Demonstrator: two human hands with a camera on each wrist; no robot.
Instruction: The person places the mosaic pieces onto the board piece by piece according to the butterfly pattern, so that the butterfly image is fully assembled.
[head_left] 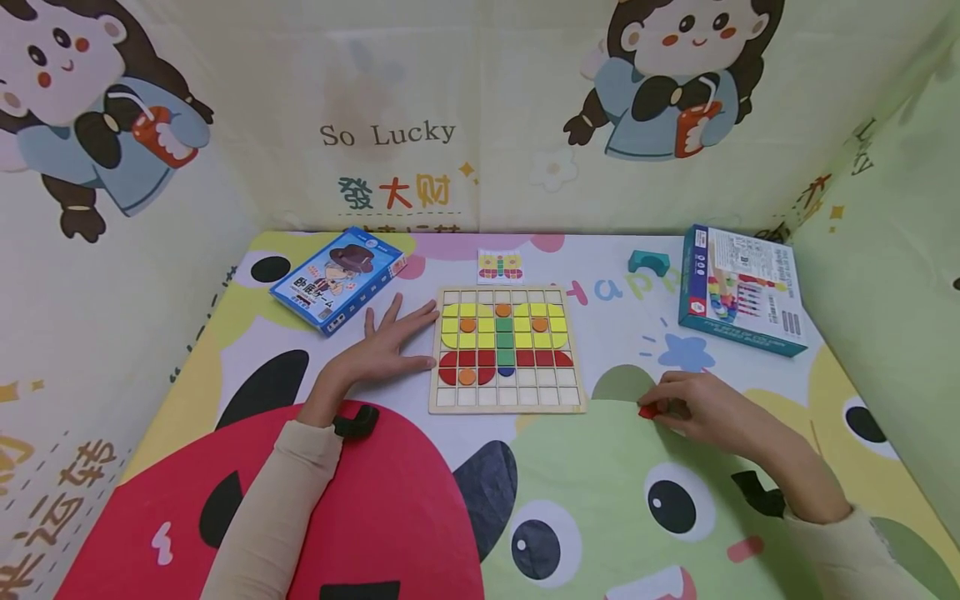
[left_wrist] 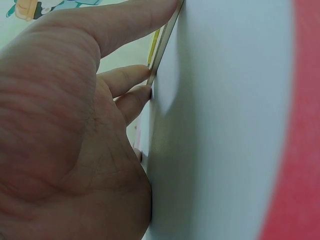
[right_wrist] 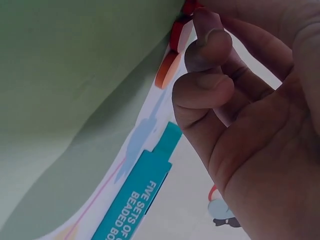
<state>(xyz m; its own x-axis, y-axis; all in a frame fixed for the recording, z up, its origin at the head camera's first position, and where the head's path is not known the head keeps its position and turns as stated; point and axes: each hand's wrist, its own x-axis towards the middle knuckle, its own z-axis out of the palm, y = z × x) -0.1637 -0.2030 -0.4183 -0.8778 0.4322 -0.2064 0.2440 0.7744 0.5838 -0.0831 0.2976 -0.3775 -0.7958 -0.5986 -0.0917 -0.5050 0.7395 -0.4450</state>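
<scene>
In the head view a wooden grid board (head_left: 507,401) carries flat yellow, green, red, orange and blue pieces laid out like a butterfly. My left hand (head_left: 386,346) lies spread at the board's left edge, thumb and fingertips against its side, as the left wrist view also shows. Off to the right of the board, my right hand (head_left: 701,408) pinches a small red tile (head_left: 648,412) close over the tablecloth. Beside those fingers, the right wrist view shows another red piece (right_wrist: 180,34) and an orange piece (right_wrist: 168,70), largely hidden from the head camera.
Behind the board lies a small butterfly picture card (head_left: 500,267). A blue box (head_left: 337,279) sits at the back left, and a teal-edged box (head_left: 742,290) at the back right. Near the latter is a teal arch-shaped piece (head_left: 648,262). Printed cloth walls enclose the table.
</scene>
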